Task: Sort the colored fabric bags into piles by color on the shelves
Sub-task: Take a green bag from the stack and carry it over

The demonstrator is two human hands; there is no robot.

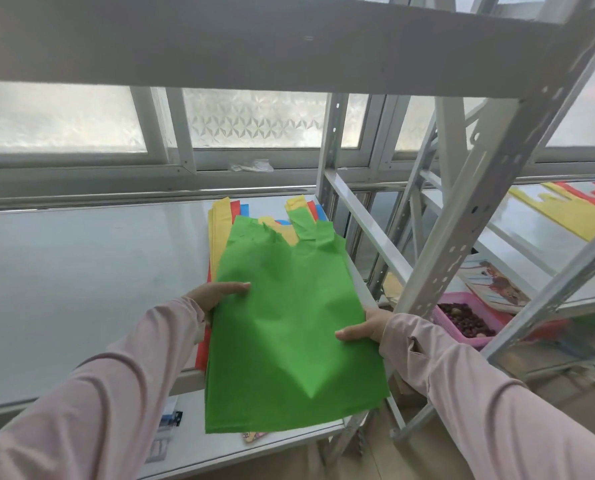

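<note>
Sorting looks barely begun — the left hand (220, 295) and right hand (362, 329) each pinch a side edge of the green bag (289, 323), thumbs on top, over the mixed pile (220, 230) of yellow, red and blue at the right end of the shelf (81, 271). More unsorted bags (566, 216) lie on the neighbouring rack (521, 240).

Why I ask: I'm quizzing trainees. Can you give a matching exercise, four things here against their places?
Things:
1 green bag
2 pink basket
3 mixed stack
4 clear plastic

Places:
A on the sill
B under the green bag
C between left hand and right hand
D low, right of the rack

Pairs: 1-C, 2-D, 3-B, 4-A
</note>
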